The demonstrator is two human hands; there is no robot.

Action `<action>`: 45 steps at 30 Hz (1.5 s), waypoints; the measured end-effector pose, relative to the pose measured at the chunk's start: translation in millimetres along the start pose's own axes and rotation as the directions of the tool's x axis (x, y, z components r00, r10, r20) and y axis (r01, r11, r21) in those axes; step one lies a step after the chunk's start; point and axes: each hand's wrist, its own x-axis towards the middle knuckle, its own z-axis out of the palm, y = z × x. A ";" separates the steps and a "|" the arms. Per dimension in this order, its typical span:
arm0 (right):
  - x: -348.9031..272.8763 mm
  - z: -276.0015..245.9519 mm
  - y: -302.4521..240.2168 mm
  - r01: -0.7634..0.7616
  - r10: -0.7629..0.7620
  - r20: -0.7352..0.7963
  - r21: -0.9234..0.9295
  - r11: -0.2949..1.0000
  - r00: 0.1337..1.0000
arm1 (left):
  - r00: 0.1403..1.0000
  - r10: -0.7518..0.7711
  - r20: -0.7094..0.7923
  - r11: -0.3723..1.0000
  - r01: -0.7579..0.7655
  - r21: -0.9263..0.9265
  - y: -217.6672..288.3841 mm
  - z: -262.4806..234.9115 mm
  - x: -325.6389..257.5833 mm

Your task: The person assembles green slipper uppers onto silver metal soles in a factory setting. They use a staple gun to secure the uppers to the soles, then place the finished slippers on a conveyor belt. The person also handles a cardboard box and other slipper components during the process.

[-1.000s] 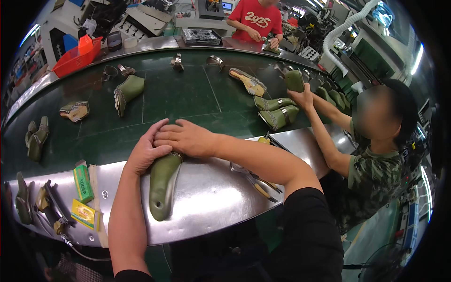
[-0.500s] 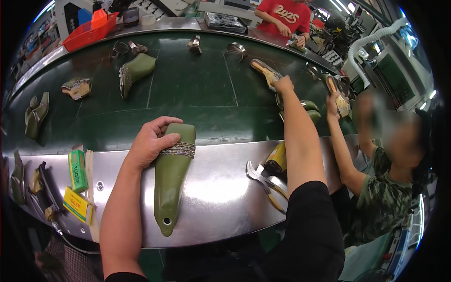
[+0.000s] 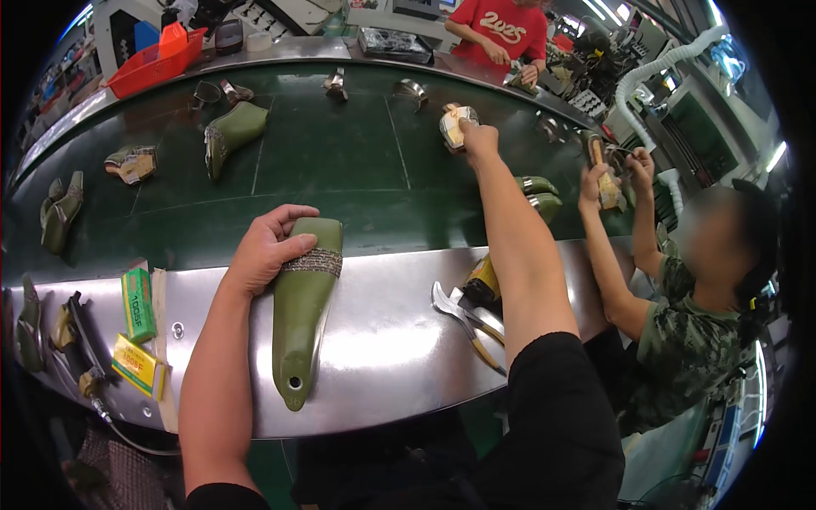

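My left hand [image 3: 265,251] grips the wide end of a green shoe last [image 3: 304,319], the thumb lying beside its glittery strap [image 3: 314,262]. This last stands out over the metal ledge, its narrow end with a small hole pointing towards me. Stretched out over the green belt, my right hand [image 3: 478,140] is closed on another shoe last [image 3: 456,126], whose pale underside shows. Under my right forearm lie pincers [image 3: 463,319] and a yellow-and-black object [image 3: 483,279]. Several green lasts with straps [image 3: 540,200] sit beyond that forearm, partly hidden by it.
More strapped lasts [image 3: 234,136] are spread over the green belt [image 3: 331,170]. Two small boxes, one green [image 3: 138,304] and one yellow [image 3: 138,367], lie left on the ledge near an air tool [image 3: 76,344]. A co-worker [image 3: 697,289] handles a last at right; another person [image 3: 501,38] stands across.
My right hand has moved left along the belt, and the last in it has turned so its end faces me. My left hand keeps its grip. The right-hand co-worker's second hand has come up.
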 end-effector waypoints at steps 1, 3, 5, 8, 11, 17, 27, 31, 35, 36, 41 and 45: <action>-26.4 28.5 -18.5 -0.060 0.046 0.049 0.362 0.930 0.998 | 0.999 0.011 -0.030 1.000 -0.011 0.018 2.3 -8.7 -5.9; -60.0 37.7 -45.7 -0.061 -0.042 0.145 0.640 0.766 0.988 | 0.999 0.034 -0.031 0.999 -0.033 0.032 -2.3 -14.3 -8.5; -90.4 32.1 -62.8 -0.029 -0.200 0.201 0.771 0.637 0.959 | 0.998 0.046 -0.039 0.998 -0.044 0.041 -1.9 -14.4 -8.7; -132.2 11.8 -72.8 0.022 -0.439 0.285 0.818 0.575 0.852 | 0.997 0.066 -0.036 0.997 -0.064 0.054 -1.4 -12.8 -9.0; -153.8 -20.0 -95.8 0.120 -0.578 0.429 0.723 0.680 0.694 | 0.996 0.083 -0.015 0.996 -0.082 0.032 -4.9 -11.6 -5.7; -247.0 6.1 -87.7 0.138 -0.476 0.526 0.557 0.819 0.705 | 0.996 0.084 -0.014 0.996 -0.084 0.031 -9.9 -22.9 -7.8; -331.4 -2.0 -16.3 0.860 -0.365 0.861 -0.149 0.487 0.356 | 0.996 0.067 -0.055 0.996 -0.070 -0.058 -17.2 -26.1 -2.6; -340.3 -2.2 -58.8 0.906 -0.164 0.980 -0.035 0.423 0.115 | 0.994 0.071 -0.085 0.997 -0.069 0.025 -12.2 -24.4 -2.2; -302.1 -6.7 -90.0 0.681 -0.078 0.990 -0.021 0.732 0.114 | 0.995 0.066 -0.076 0.997 -0.064 0.037 -8.9 -16.1 1.0; -279.3 0.1 -95.9 0.531 -0.055 0.989 -0.026 0.847 0.136 | 0.995 0.058 -0.079 0.998 -0.055 0.042 -6.3 -16.3 0.8; -111.1 53.7 -84.6 0.644 -0.392 0.624 -0.242 0.726 0.676 | 0.996 0.041 -0.075 0.999 -0.039 0.029 -5.8 -8.5 6.6; -8.6 112.4 -38.1 0.566 -0.438 0.377 -0.369 0.737 0.816 | 0.994 0.000 -0.113 0.999 0.003 0.034 0.2 -8.9 -0.5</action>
